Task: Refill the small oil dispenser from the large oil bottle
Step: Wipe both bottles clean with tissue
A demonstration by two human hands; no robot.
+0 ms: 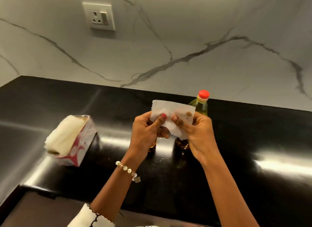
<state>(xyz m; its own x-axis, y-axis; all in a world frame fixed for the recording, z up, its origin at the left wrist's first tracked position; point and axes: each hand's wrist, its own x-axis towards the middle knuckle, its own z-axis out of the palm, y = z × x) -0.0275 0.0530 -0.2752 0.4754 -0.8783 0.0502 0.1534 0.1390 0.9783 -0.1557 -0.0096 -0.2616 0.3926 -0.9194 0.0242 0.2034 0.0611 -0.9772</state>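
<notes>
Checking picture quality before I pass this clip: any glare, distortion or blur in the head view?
Head view: bright streaks of glare on the glossy black counter; wide-angle bending curves the counter's back edge and tilts the wall socket; both hands and the tissue are fairly sharp, slightly soft; the bottle behind is partly hidden.

Black counter (253,134) lies bare right; tissue box (76,142) blocks left.

I am wearing a bracelet (128,171) of pearl and amber beads on my left wrist, red polish on that thumbnail (164,115), and a white sleeve (87,218) with black-edged scalloped trim.
</notes>
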